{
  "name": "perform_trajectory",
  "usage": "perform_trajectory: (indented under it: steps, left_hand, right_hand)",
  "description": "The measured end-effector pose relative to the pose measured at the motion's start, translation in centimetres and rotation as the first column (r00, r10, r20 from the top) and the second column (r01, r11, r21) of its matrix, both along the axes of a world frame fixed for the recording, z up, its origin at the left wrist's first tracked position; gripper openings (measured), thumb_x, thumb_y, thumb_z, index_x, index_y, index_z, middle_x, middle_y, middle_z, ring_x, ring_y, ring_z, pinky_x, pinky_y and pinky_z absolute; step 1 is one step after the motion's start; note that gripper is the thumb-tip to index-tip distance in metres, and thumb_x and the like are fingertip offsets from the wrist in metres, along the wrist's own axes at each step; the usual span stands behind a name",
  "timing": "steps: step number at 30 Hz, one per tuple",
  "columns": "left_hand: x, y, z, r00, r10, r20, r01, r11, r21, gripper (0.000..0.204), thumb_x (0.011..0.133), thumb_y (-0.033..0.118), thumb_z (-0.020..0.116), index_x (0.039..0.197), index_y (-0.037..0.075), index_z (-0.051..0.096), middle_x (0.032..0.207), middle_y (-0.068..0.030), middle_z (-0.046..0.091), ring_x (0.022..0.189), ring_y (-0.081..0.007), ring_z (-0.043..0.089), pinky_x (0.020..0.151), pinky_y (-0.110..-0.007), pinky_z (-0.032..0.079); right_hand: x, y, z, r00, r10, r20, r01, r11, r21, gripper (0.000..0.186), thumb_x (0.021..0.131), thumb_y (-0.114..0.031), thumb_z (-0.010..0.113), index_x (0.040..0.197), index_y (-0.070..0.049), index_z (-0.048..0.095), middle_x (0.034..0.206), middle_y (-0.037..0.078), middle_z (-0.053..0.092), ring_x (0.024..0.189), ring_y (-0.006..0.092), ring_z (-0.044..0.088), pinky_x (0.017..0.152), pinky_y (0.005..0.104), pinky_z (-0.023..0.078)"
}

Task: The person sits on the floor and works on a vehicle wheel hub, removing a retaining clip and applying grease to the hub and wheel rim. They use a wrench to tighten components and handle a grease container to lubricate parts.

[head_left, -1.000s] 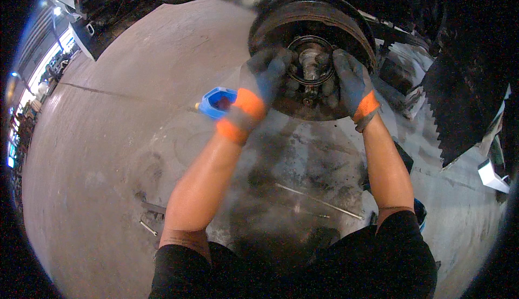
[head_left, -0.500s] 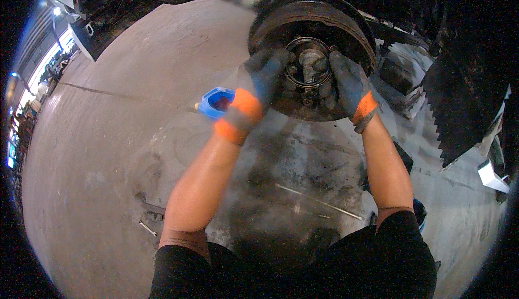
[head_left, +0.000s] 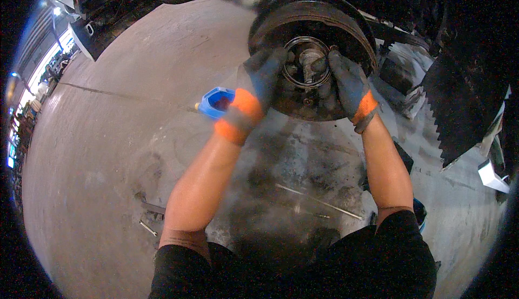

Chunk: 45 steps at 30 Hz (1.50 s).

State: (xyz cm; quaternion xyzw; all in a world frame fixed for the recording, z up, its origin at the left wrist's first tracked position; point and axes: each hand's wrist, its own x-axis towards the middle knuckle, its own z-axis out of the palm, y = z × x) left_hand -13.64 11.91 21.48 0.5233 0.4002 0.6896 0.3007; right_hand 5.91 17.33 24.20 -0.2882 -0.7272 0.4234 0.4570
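- Concrete floor [head_left: 113,142]: one, grey, dark-stained; bright workshop openings [head_left: 66,41] at far left.
- Rusty drum [head_left: 311,22]: one, upper centre.
- Left hand [head_left: 263,77] and right hand [head_left: 350,85]: two, gloved, fingertips pinching opposite sides of the ring [head_left: 306,86].
- Blue container [head_left: 207,105]: one, on the floor, left of the left hand.
- Ring: one, before the hub [head_left: 309,65].
- Spanner-like tool [head_left: 148,228]: one, lower left.

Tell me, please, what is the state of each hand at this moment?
Left hand: closed, gripping the left edge of the round ring.
Right hand: closed, gripping the same ring at its right edge.
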Motion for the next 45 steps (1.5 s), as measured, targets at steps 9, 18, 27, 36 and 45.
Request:
perform_trajectory:
  steps: [9,18,27,36,45]
  left_hand:
    - [1.1,-1.3,1.2,0.996,0.007,0.088,-0.006,1.0,-0.017,0.036,0.091,0.025,0.062,0.114,-0.003,0.064,0.106,-0.0139,0.068,0.093,-0.0183,0.063,0.08,-0.031,0.052]
    - [0.5,-0.5,0.4,0.994,-0.031,0.103,0.032,1.0,0.0,0.033,0.092,0.025,0.061,0.113,0.0,0.065,0.106,-0.0137,0.068,0.094,-0.0183,0.062,0.081,-0.03,0.051]
    - [0.2,0.3,-0.3,0.999,0.032,-0.021,-0.029,0.993,0.111,0.037,0.091,0.028,0.062,0.113,-0.002,0.065,0.106,-0.0143,0.068,0.094,-0.0189,0.063,0.082,-0.031,0.05]
    - [0.2,0.5,-0.4,0.993,-0.012,0.118,0.01,1.0,0.019,0.04,0.091,0.03,0.062,0.115,-0.003,0.064,0.107,-0.015,0.068,0.094,-0.0197,0.063,0.082,-0.032,0.051]
    - [0.2,0.5,-0.4,0.985,-0.049,0.166,0.046,0.999,0.021,0.039,0.092,0.028,0.062,0.116,-0.003,0.063,0.106,-0.0141,0.068,0.091,-0.0187,0.063,0.08,-0.031,0.052]
  right_hand:
    - [0.5,1.0,-0.7,0.998,0.054,-0.015,-0.055,0.991,-0.12,0.043,0.099,-0.038,0.048,0.109,0.0,0.065,0.102,0.007,0.067,0.092,0.014,0.059,0.084,0.0285,0.048]
    - [-0.1,-0.2,0.1,0.999,0.031,-0.023,-0.032,0.999,-0.043,0.046,0.098,-0.04,0.047,0.112,0.001,0.063,0.106,0.008,0.066,0.094,0.0141,0.059,0.086,0.0289,0.047]
    - [0.3,1.0,-0.9,0.996,0.077,-0.047,-0.079,0.997,-0.026,0.044,0.098,-0.039,0.048,0.11,0.0,0.064,0.103,0.007,0.067,0.092,0.0135,0.059,0.084,0.0288,0.048]
    - [-0.3,0.0,-0.2,0.997,0.038,-0.062,-0.041,0.998,-0.048,0.044,0.099,-0.04,0.047,0.11,-0.001,0.064,0.102,0.007,0.067,0.091,0.0133,0.06,0.083,0.0291,0.049]
    - [-0.3,0.3,-0.6,0.996,0.026,-0.086,-0.038,0.989,-0.144,0.041,0.099,-0.038,0.049,0.11,-0.002,0.064,0.101,0.006,0.067,0.088,0.0118,0.06,0.079,0.0275,0.049]
